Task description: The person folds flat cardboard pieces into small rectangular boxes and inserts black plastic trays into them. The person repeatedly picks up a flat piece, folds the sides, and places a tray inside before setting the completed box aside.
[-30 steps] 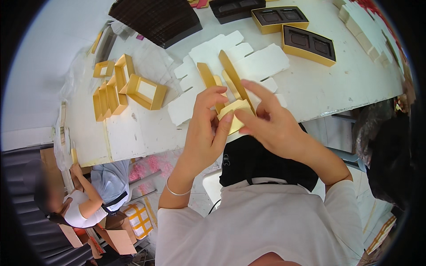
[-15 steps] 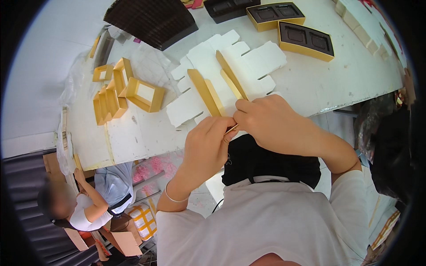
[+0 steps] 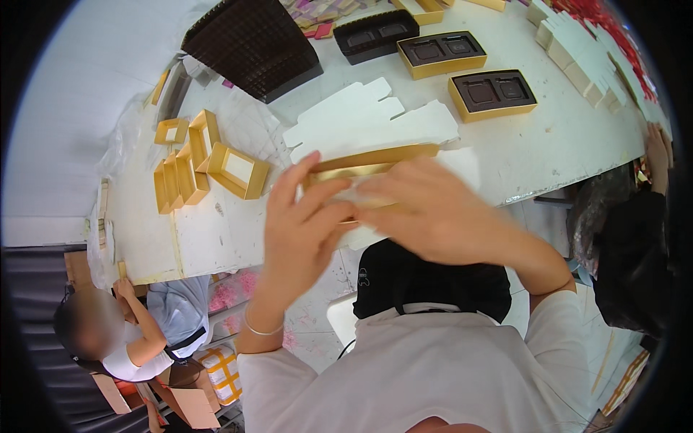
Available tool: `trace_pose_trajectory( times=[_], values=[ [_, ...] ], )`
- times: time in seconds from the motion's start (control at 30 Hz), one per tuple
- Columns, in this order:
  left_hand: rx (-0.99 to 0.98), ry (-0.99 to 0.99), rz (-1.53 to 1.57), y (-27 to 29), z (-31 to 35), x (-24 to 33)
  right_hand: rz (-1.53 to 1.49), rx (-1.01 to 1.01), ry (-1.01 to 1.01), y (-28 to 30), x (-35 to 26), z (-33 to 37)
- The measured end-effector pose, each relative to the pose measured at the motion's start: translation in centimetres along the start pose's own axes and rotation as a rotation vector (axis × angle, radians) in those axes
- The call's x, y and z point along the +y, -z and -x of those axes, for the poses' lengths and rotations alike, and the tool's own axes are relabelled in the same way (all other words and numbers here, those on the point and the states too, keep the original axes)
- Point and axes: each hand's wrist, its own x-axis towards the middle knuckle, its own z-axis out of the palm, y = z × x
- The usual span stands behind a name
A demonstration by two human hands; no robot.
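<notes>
A part-folded gold cardboard box [image 3: 375, 156] lies crosswise in front of me, its long far wall standing up. My left hand [image 3: 307, 216] grips its left end, fingers around the corner there. Over the near side and right part of the box is my right hand [image 3: 426, 206], blurred by motion, so its finger grip is unclear. Both hands hide most of the near wall. Beneath and beyond the box lie flat white cardboard blanks [image 3: 354, 115] with notched edges.
At left stand several folded gold boxes [image 3: 238, 172]. Beyond the blanks are a tall stack of dark plastic trays [image 3: 253, 50], a loose dark tray [image 3: 375, 35] and gold boxes with dark inserts [image 3: 494, 94]. White blanks [image 3: 574, 54] are piled far right. Another person [image 3: 144, 332] sits at lower left.
The gold box has turned from lengthwise to crosswise. My hands, earlier pinching together at its near end, have moved apart, the left to its left end. The view has shifted slightly.
</notes>
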Motion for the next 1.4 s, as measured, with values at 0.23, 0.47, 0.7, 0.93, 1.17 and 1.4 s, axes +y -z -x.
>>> trace_pose_trajectory(
  times=[0.23, 0.47, 0.7, 0.93, 1.17, 1.4],
  values=[
    [-0.184, -0.081, 0.185, -0.1, -0.3, -6.4, -0.112, -0.163, -0.081, 1.7, 3.5, 2.6],
    [-0.238, -0.014, 0.179, 1.6, 1.6, -0.7, -0.035, -0.237, 0.094, 0.5, 2.2, 2.3],
    [-0.214, -0.007, 0.421, -0.6, 3.6, -1.4, -0.299, -0.277, -0.012, 0.1, 1.7, 1.4],
    [-0.094, 0.052, 0.416, -1.1, 3.7, 0.5, -0.281, -0.236, -0.118, -0.7, 1.2, 1.5],
    [0.092, 0.072, 0.405, -2.9, 3.1, 0.8, -0.296, -0.237, -0.126, -1.1, 0.5, 1.4],
    [0.145, 0.208, 0.479, -4.2, 3.0, 2.2, -0.309, -0.213, -0.240, -0.7, -1.1, 1.5]
  ],
)
